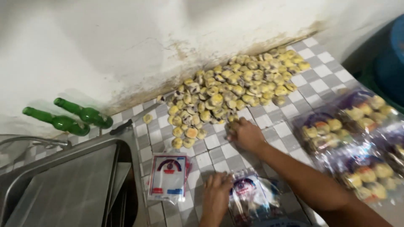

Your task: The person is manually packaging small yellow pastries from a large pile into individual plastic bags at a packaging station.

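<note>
Right hand grasps a pastry at the edge of the yellow pastry heap; left hand clutches a clear bag. Packed bags crowd right, sink left.

Counter was tiled in a grey-and-white check. Pastries piled at its back edge were yellow with dark purple-brown patches. Two bottles at the back left corner were green. Flat packet near the front edge was white with red and blue print. Filled bags along the right edge were clear with purple print, showing yellow.
</note>
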